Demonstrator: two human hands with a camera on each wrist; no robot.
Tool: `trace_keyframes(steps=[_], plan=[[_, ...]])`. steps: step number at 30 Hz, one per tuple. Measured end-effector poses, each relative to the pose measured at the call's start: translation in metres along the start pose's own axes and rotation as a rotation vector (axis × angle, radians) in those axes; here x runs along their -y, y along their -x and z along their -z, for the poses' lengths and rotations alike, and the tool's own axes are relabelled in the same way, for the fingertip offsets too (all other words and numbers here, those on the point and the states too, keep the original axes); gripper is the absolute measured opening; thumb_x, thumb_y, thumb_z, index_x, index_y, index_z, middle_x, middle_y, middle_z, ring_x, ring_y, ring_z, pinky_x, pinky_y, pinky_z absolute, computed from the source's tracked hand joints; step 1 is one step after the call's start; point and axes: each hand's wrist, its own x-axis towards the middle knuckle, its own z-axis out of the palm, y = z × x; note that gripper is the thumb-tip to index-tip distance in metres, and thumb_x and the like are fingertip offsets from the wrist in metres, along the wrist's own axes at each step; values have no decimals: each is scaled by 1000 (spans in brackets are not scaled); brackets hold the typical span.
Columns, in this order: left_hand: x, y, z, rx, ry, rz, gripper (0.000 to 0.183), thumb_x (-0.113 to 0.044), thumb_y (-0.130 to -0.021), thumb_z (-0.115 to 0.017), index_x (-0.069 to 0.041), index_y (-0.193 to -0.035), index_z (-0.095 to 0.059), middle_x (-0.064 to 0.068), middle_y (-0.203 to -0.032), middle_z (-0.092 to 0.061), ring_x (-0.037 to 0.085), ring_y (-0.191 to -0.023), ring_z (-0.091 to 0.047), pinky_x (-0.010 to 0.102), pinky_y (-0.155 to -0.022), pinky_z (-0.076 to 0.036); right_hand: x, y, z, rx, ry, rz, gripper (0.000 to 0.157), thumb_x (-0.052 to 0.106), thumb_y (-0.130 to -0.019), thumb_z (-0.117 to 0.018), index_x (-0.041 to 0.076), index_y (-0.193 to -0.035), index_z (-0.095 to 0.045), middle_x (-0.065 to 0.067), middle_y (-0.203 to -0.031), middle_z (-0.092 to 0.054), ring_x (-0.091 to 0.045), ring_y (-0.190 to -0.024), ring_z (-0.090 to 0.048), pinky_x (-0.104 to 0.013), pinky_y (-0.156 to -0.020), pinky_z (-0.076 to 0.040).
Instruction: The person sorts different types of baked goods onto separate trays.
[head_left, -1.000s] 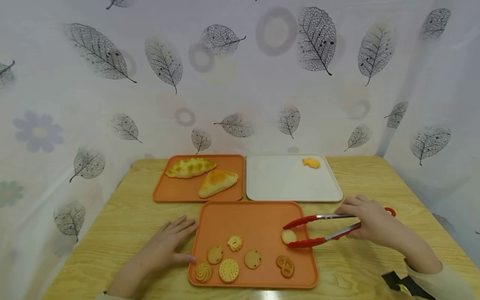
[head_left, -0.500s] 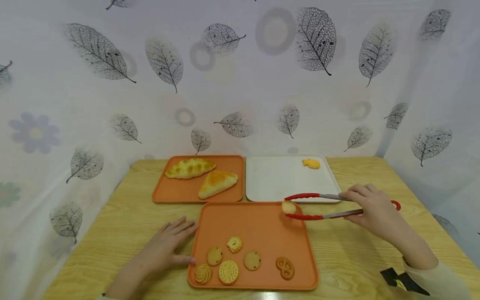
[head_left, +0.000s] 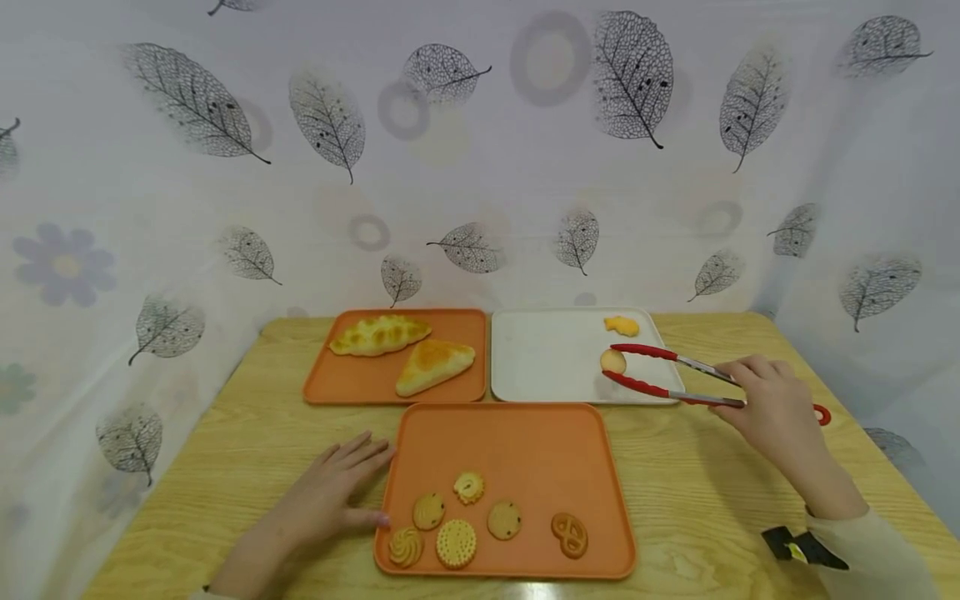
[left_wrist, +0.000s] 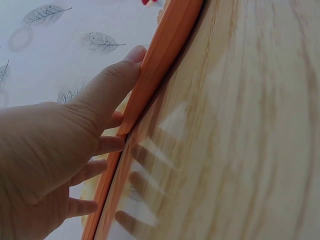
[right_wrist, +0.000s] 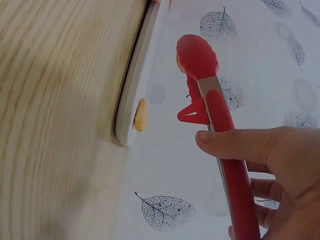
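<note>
My right hand (head_left: 776, 412) grips red-tipped metal tongs (head_left: 705, 398) around their middle. Between the tong tips is a small round pale cookie (head_left: 612, 361), held above the white tray (head_left: 536, 387). In the right wrist view the tongs (right_wrist: 232, 170) cover nearly all of the cookie. My left hand (head_left: 330, 492) lies with fingers spread at the left edge of the front orange tray (head_left: 517, 433); its thumb touches the rim. On that tray are a pretzel cookie (head_left: 570, 535), a swirl cookie (head_left: 406, 547), a dotted round cookie (head_left: 456, 543) and several others.
A fish-shaped orange cracker (head_left: 622, 326) lies at the white tray's back right. On the back-left orange tray (head_left: 352, 387) are a braided bread (head_left: 381, 335) and a triangular bread (head_left: 435, 367). All three trays stand close together on a wooden table (head_left: 720, 492).
My right hand has carried the round cookie in the tongs from the front orange tray, up and to the right, over the white tray. The left hand has stayed in place.
</note>
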Motion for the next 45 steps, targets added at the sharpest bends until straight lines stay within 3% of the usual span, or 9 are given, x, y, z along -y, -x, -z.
trace_keyframes(steps=[4, 10, 21, 37, 45], plan=[[0, 0, 0, 9, 7, 14, 91, -73, -77, -58, -16, -147, -45, 9, -150, -47, 37, -143, -35, 65, -111, -31, -4, 2, 1, 35, 2, -84, 57, 15, -56, -91, 0, -105, -67, -23, -99, -60, -45, -84, -52, -52, -52, -43], [2, 0, -1, 4, -3, 11, 91, -72, -77, -59, -15, -147, -46, 9, -150, -47, 37, -143, -35, 64, -111, -32, -6, 4, 2, 155, -4, -202, 54, 16, -64, -88, 0, -110, -65, -25, -103, -57, -46, -88, -48, -58, -58, -41], [1, 0, 3, 26, 5, 19, 91, -73, -78, -57, -16, -148, -44, 8, -151, -46, 36, -144, -34, 64, -112, -30, -8, 5, 3, 307, 10, -299, 52, 16, -71, -84, -1, -115, -60, -27, -107, -52, -49, -94, -42, -61, -62, -38], [3, 0, 6, 40, 12, 22, 92, -74, -78, -55, -18, -148, -43, 7, -152, -45, 35, -145, -33, 64, -112, -29, -10, 3, 3, 346, 8, -339, 52, 16, -72, -84, -2, -114, -59, -28, -107, -50, -48, -92, -40, -62, -63, -37], [2, 0, 6, 41, 25, 21, 91, -73, -78, -57, -17, -148, -44, 8, -151, -46, 36, -144, -34, 65, -112, -29, -9, 4, 6, 294, -18, -311, 54, 16, -69, -85, 0, -114, -61, -27, -106, -53, -46, -90, -43, -59, -60, -38]])
